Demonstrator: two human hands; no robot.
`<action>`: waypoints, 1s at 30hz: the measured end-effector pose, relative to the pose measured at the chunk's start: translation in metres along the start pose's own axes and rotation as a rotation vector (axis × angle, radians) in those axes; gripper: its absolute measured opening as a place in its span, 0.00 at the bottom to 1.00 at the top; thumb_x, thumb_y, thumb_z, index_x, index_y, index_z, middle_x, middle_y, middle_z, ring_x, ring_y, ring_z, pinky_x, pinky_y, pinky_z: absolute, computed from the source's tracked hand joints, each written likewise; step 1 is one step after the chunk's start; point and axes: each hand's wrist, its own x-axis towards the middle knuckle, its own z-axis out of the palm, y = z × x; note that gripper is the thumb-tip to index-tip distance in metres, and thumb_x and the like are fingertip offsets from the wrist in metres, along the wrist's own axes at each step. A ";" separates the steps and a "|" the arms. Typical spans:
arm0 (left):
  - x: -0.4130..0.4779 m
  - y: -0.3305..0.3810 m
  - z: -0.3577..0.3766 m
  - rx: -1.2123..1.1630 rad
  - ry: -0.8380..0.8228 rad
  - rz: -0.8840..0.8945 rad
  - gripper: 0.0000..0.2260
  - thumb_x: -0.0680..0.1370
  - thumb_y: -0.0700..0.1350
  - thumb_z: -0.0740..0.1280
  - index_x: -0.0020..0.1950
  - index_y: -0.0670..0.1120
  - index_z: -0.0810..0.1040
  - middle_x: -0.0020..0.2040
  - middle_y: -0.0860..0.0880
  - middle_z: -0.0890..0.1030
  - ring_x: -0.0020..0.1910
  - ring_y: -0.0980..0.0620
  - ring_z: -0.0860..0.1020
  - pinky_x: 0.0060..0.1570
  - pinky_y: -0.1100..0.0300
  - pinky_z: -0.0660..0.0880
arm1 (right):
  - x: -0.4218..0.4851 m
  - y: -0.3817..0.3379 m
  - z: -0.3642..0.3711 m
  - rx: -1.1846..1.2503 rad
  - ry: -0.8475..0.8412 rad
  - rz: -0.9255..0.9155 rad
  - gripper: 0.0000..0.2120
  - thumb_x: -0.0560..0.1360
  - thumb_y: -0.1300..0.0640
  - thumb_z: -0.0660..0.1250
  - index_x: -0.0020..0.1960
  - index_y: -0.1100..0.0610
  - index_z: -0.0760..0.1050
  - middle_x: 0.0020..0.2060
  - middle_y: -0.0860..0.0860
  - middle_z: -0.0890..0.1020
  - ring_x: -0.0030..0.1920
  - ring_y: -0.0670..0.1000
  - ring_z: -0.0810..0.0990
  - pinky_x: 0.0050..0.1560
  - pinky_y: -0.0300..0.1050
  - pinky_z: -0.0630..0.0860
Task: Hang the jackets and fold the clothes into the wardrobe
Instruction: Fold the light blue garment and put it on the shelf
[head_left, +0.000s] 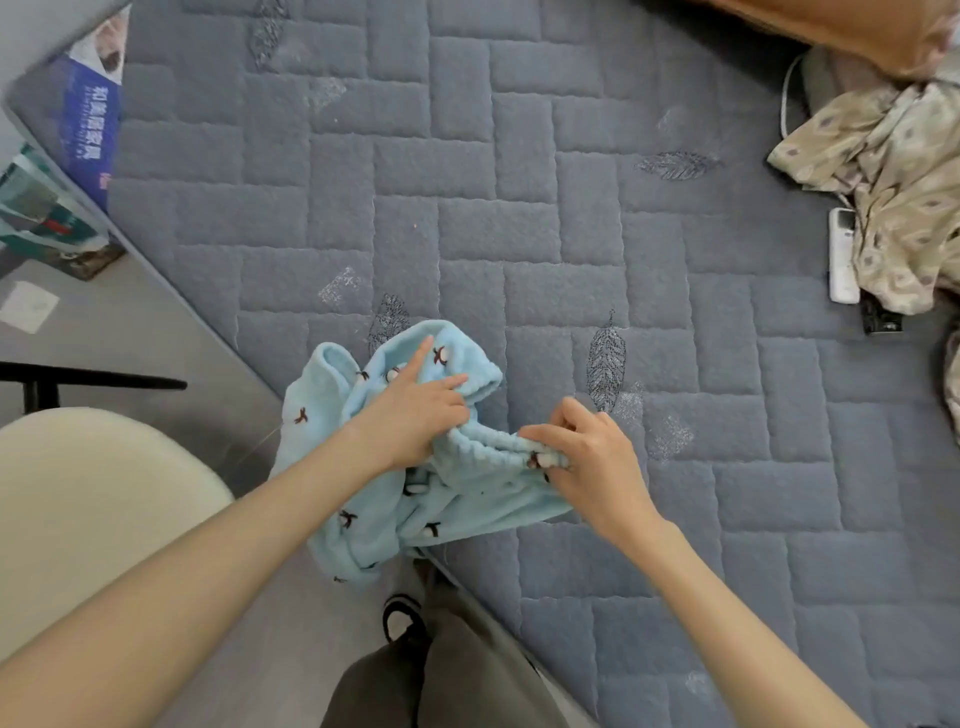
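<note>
Nearest the camera, the person's grey-brown trousers (467, 665) are standing against the near edge of the quilted blue-grey bed cover (519, 208), with a cream chair seat (93, 493) sitting off that cover's left edge. The light-blue fleece garment (467, 499), dotted with small dark-and-white motifs, is lying bunched at the cover's near edge. Its long axis is running from near-left to far-right: the near end is hanging off the edge toward the trousers, and the far end is pointing up the cover. Its gathered waistband (493, 447) is stretching crosswise between the hands. The left hand (410, 410) is resting on the garment's far half with the index and middle fingers lying straight on the fleece; the thumb is hidden. The right hand (597, 462) is pinching the waistband's right end in curled fingers. Farther up, a white remote (841, 254) is lying near the cover's right side, partly under a crumpled beige patterned cloth (893, 171). An orange pillow (841, 26) is occupying the far right corner, and a dark-blue printed box (91, 119) is leaning beyond the far left edge.
</note>
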 end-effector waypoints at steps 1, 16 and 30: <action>-0.010 -0.002 0.001 -0.011 0.010 -0.051 0.11 0.74 0.40 0.61 0.55 0.48 0.75 0.53 0.54 0.76 0.70 0.49 0.65 0.71 0.35 0.36 | 0.003 -0.003 -0.004 0.010 -0.002 0.029 0.17 0.62 0.72 0.76 0.46 0.54 0.84 0.35 0.52 0.74 0.31 0.48 0.68 0.32 0.48 0.71; -0.288 0.028 0.033 -0.224 0.298 -0.727 0.14 0.63 0.59 0.75 0.31 0.50 0.78 0.31 0.52 0.76 0.39 0.46 0.74 0.40 0.55 0.64 | 0.057 -0.182 -0.012 0.186 -0.662 -0.292 0.08 0.73 0.53 0.74 0.45 0.56 0.78 0.36 0.52 0.80 0.36 0.49 0.74 0.41 0.46 0.72; -0.585 0.188 0.079 -1.083 0.742 -1.434 0.19 0.64 0.71 0.66 0.37 0.56 0.76 0.33 0.57 0.79 0.36 0.59 0.77 0.38 0.59 0.74 | 0.013 -0.472 0.008 -0.146 -0.671 -0.914 0.12 0.73 0.42 0.70 0.41 0.47 0.70 0.29 0.45 0.74 0.31 0.45 0.72 0.35 0.48 0.67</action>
